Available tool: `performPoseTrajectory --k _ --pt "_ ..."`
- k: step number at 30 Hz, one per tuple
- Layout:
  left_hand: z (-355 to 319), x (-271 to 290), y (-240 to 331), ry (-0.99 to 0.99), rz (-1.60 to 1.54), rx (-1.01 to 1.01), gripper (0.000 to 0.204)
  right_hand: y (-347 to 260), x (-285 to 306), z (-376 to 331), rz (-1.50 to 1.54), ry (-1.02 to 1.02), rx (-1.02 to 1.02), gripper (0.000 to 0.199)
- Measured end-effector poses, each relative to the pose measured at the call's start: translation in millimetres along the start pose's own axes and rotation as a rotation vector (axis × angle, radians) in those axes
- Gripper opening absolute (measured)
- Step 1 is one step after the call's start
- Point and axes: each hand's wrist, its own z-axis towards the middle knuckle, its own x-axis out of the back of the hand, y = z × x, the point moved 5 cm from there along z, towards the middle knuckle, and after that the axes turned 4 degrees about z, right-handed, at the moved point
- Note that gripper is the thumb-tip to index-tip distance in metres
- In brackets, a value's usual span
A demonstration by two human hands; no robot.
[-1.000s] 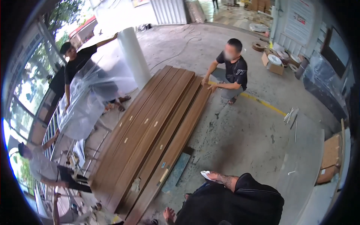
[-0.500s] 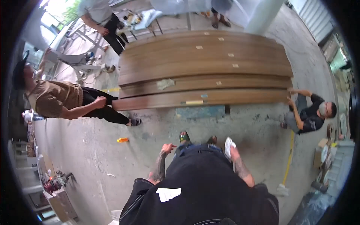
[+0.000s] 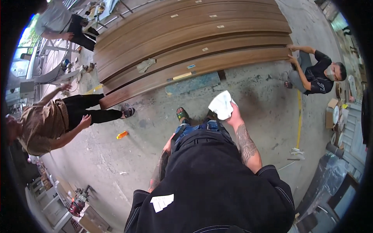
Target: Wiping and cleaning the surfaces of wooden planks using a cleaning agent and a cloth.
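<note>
A crumpled white cloth [image 3: 221, 105] is gripped in my right hand [image 3: 234, 116], raised in front of me with its fingers closed around the fabric. My left hand [image 3: 168, 145] rests low against my jeans at the left hip, and its fingers are mostly hidden. Ahead lies a wide stack of brown wood-grain panels [image 3: 163, 42], stepped along its near side. A pale rag [image 3: 146, 65], a yellow stick-like tool [image 3: 182, 77] and several small labels lie on the panels. Neither of my hands touches the stack.
A person in a brown shirt [image 3: 50, 120] stands by the stack's left end. Another in black [image 3: 320, 75] crouches at its right end, hands on the panels. A third [image 3: 58, 23] stands far left. A blue board [image 3: 193, 84] shows below the stack; an orange-yellow object [image 3: 122, 134] lies on the floor.
My right hand has lifted the white cloth up and forward. My left hand has drawn back against my hip. The view has turned, so the stack appears tilted and higher in the picture.
</note>
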Motion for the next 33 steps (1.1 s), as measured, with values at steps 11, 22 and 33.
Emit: performPoseTrajectory --k 11,22,33 --pt "91.2 -28.7 110.1 0.311 0.682 -0.059 0.086 -87.7 6.0 134.0 -1.013 0.032 0.527 0.061" --pt "458.7 7.3 233.5 0.331 1.461 -0.287 0.139 -85.2 38.3 391.3 -2.285 -0.065 0.822 0.084" --pt "476.7 5.7 229.9 0.375 1.459 -0.255 0.138 -151.0 52.9 420.6 -2.342 0.359 0.887 0.071"
